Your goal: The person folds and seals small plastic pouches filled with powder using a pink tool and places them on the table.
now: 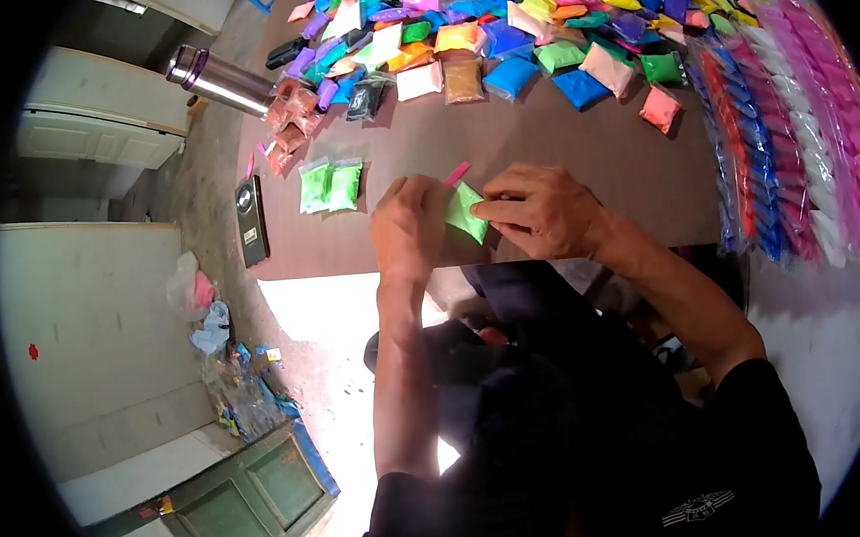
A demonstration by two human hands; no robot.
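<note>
A small light green packet (pixel 466 212) in clear plastic lies at the table's near edge, between my two hands. My right hand (pixel 547 214) pinches its right edge between thumb and fingers. My left hand (pixel 405 219) is curled at its left edge, with fingers closed and slightly blurred; its grip on the packet is partly hidden. A narrow pink strip (pixel 457 174) sticks up behind the packet, its lower end out of sight. Left of my left hand, two similar green packets (pixel 331 185) lie side by side, touching.
Many colourful packets (pixel 507 42) cover the far table. Long plastic strips of filled pouches (pixel 781 140) lie at right. At left are a steel flask (pixel 222 85), reddish-brown packets (pixel 291 118) and a black phone-like device (pixel 251 224). Plastic litter (pixel 243 385) is on the floor.
</note>
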